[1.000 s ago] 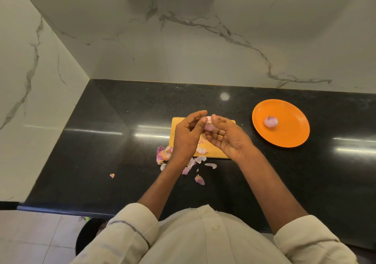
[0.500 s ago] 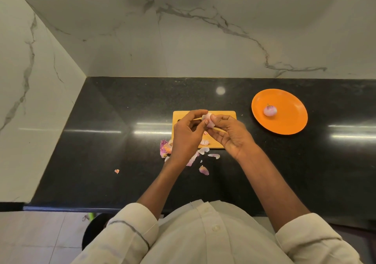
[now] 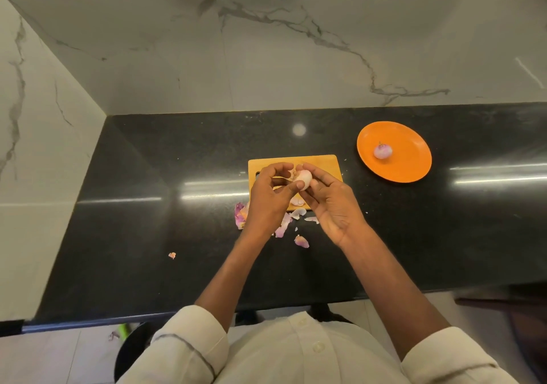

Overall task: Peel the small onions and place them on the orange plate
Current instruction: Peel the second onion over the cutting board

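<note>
Two cream sleeves [image 3: 189, 339] nearest, forearms reaching over black counter [image 3: 148, 235]. Loose purple-pink peel scraps [image 3: 301, 241] on counter at near edge of yellow cutting board [image 3: 322, 163]. Above board, left hand [image 3: 268, 197] and right hand [image 3: 334, 203] both pinching pale small onion [image 3: 303, 178] between curled fingertips. Farther right, orange plate [image 3: 408, 158] carrying one peeled onion [image 3: 382, 150]. Beyond, marble wall [image 3: 296, 58].

The person wears a cream shirt [image 3: 299, 354] with small pale buttons [image 3: 318, 346] down the front. Both sleeves are rolled into thick cuffs above the elbows, the left cuff [image 3: 189, 342] edged with a thin dark line. Forearms bare.
</note>
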`<state>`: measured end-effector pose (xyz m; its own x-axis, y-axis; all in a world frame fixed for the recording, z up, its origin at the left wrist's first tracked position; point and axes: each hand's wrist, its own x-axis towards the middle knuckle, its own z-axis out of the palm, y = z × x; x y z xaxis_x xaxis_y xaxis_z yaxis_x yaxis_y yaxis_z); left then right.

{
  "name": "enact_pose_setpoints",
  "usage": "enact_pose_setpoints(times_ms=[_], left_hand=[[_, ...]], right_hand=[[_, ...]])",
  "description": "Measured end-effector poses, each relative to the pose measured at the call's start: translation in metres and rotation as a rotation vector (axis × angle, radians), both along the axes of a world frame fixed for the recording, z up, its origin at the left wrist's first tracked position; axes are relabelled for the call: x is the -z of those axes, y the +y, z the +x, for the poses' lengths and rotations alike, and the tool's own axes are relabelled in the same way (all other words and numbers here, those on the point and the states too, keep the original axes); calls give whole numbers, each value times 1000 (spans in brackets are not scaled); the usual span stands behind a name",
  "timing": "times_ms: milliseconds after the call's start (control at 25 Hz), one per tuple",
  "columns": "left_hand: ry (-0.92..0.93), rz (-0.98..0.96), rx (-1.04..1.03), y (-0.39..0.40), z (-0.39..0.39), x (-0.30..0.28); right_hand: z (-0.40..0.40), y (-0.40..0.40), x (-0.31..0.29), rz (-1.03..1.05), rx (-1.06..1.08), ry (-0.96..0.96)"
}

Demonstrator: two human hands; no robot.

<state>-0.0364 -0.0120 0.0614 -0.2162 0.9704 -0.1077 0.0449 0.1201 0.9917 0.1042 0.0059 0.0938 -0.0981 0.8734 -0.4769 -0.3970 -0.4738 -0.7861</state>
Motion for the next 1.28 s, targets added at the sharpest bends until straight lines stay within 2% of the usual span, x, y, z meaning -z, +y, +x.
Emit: enact_pose_setpoints(times_ms=[120, 560, 800, 920, 1040, 1200, 1280], left_hand=[[5, 5, 32, -1, -7, 3], [90, 53, 71, 20, 7, -6], [-141, 36, -86, 34, 36, -19], [-106, 86, -191, 40, 62, -21], [-75, 66, -190, 46, 77, -20], [95, 45, -202, 55, 90, -23], [114, 45, -236, 56, 94, -26]], right_hand=[[-4, -5, -2, 36, -3, 48], [3, 2, 0, 147, 44, -21], [30, 32, -8, 203, -12, 42], [46, 46, -7, 162, -13, 122], [56, 58, -5, 130, -35, 149], [64, 70, -4, 99, -76, 183], [63, 72, -5, 89, -65, 204]])
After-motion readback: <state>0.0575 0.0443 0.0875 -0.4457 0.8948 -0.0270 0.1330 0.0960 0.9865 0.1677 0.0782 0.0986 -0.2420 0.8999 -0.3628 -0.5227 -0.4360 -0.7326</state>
